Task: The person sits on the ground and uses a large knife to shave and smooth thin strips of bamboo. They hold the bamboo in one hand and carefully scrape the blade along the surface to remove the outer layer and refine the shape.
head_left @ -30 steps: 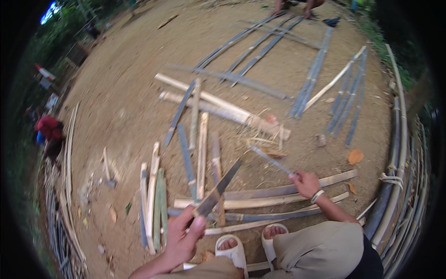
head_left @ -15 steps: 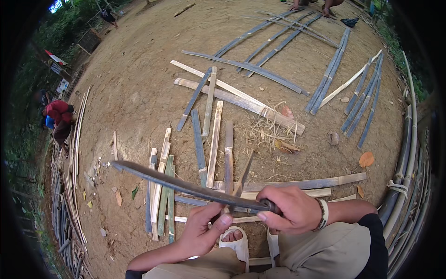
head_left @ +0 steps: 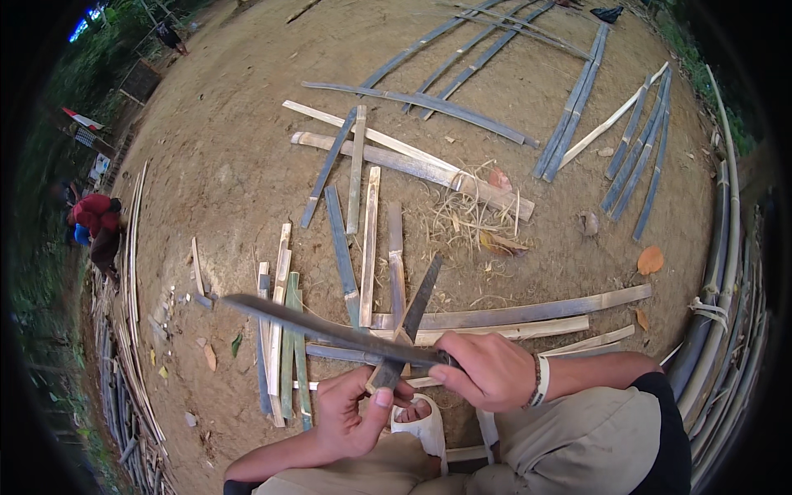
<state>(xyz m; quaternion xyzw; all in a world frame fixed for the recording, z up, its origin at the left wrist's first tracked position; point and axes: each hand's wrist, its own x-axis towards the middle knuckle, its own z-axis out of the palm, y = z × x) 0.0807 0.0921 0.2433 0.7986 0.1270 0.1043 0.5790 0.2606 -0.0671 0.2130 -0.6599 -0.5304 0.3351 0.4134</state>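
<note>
My right hand (head_left: 488, 373) is wrapped round the handle of a machete (head_left: 318, 320), whose long dark blade points to the left. My left hand (head_left: 348, 417) pinches the near end of a short bamboo strip (head_left: 422, 295) between thumb and fingers. The strip slants away from me, its dark face turned up and its far end narrow. Across it, near my left fingers, lies the blade; whether its edge bites into the strip I cannot tell. Below both hands, several split bamboo pieces (head_left: 511, 312) lie on the ground.
Short bamboo slats (head_left: 275, 330) lie side by side at left. Pale shavings (head_left: 466, 219) are heaped ahead, with longer strips (head_left: 487, 58) beyond. Bamboo poles (head_left: 716, 272) line the right edge, more poles (head_left: 124, 371) the left. A person in red (head_left: 97, 216) bends over at far left.
The bamboo strip has turned from nearly edge-on to show its broad dark face. My right hand and the machete have shifted slightly left. The whole view has tilted a little.
</note>
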